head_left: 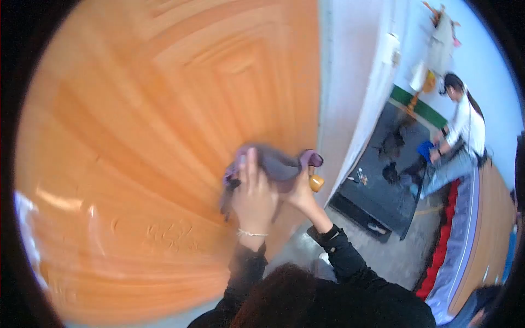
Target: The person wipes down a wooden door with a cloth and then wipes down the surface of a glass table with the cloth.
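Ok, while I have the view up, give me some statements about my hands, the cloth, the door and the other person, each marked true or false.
1. The left hand has a light-coloured band at its wrist. True.
2. The purple-grey cloth lies on the floor. False: the purple-grey cloth is up at the hands, in front of the wooden door.
3. The yellow knob is beside the left hand. False: the yellow knob is beside the right hand.
4. The other person wears a white top and leans over a black table. True.
5. The cloth at the other person's hands is red. False: that cloth is blue.
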The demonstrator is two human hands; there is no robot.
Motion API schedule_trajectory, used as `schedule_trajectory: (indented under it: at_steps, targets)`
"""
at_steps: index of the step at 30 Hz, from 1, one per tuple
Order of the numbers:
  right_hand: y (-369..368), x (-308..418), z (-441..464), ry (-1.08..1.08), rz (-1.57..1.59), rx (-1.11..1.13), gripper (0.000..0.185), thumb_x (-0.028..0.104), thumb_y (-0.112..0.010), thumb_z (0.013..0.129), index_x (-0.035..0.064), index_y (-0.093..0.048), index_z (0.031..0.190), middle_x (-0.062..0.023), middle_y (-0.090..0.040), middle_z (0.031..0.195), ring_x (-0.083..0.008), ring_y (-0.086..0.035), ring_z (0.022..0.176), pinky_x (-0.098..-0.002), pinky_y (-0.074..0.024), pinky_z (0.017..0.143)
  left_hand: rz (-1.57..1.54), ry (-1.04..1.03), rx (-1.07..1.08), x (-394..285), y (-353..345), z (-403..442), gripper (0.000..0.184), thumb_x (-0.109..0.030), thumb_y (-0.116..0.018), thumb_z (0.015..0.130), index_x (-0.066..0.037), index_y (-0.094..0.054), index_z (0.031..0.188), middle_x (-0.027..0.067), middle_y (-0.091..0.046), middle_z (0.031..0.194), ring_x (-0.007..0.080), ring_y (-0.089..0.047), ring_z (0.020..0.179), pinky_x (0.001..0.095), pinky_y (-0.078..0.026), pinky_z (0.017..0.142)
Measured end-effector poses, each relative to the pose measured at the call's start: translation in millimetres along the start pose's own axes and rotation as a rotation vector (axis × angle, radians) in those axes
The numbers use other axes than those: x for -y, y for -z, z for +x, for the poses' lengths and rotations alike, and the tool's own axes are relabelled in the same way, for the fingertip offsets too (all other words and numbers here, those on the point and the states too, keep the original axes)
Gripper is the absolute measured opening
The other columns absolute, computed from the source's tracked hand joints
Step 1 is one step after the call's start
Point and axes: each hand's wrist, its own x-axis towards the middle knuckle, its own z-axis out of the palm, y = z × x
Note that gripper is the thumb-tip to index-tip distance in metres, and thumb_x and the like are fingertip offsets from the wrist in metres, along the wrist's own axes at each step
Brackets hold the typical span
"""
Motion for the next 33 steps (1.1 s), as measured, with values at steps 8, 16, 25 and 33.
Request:
schedule_trajectory:
  at_steps: [8, 16, 25, 33]
  targets:
    - [-10, 78, -23, 0.040, -0.096, 0.010, 0.112, 0.018, -0.085, 0.055, -0.0092, -0.019, 0.141, -0.0320, -0.018, 0.148, -0.0453, -0.020, 0.139, -0.0434, -0.0229, 0.115, 0.100, 0.124, -0.139, 67, 62, -76, 0.034, -0.035, -0.072, 0.074, -0.007, -0.063, 0.092, 0.0115, -0.046, 0.142, 0.0304, -0.046, 0.126, 0.0452, -0.041, 0.098]
    - [-95, 329, -77, 0.561, -0.058, 0.057, 0.085, 0.020, -0.072, 0.063, -0.0040, -0.036, 0.136, -0.0332, -0.016, 0.149, -0.0542, -0.009, 0.138, -0.0603, -0.0114, 0.113, 0.318, 0.486, -0.282, 216, 226, -206, 0.076, -0.021, -0.078, 0.069, 0.002, -0.043, 0.132, 0.0360, -0.029, 0.141, 0.0532, -0.023, 0.133, 0.0599, -0.021, 0.109]
    - [-180, 475, -136, 0.915, 0.469, 0.337, 0.058, 0.004, -0.060, 0.076, 0.0125, -0.050, 0.133, -0.0146, -0.057, 0.117, -0.0338, -0.061, 0.092, -0.0392, -0.0495, 0.077, 0.211, 0.708, 0.019, 224, 261, -290, 0.066, -0.027, -0.063, 0.089, 0.014, -0.034, 0.132, 0.0390, -0.041, 0.127, 0.0537, -0.038, 0.116, 0.0556, -0.031, 0.098]
    - [-144, 437, -87, 0.922, 0.520, 0.468, 0.062, -0.006, -0.051, 0.077, 0.0143, -0.048, 0.135, -0.0173, -0.059, 0.119, -0.0357, -0.060, 0.100, -0.0421, -0.0500, 0.083, 0.025, 1.050, 0.033, 198, 226, -256, 0.075, -0.034, -0.050, 0.096, 0.017, -0.017, 0.139, 0.0440, -0.026, 0.134, 0.0559, -0.027, 0.124, 0.0552, -0.021, 0.107]
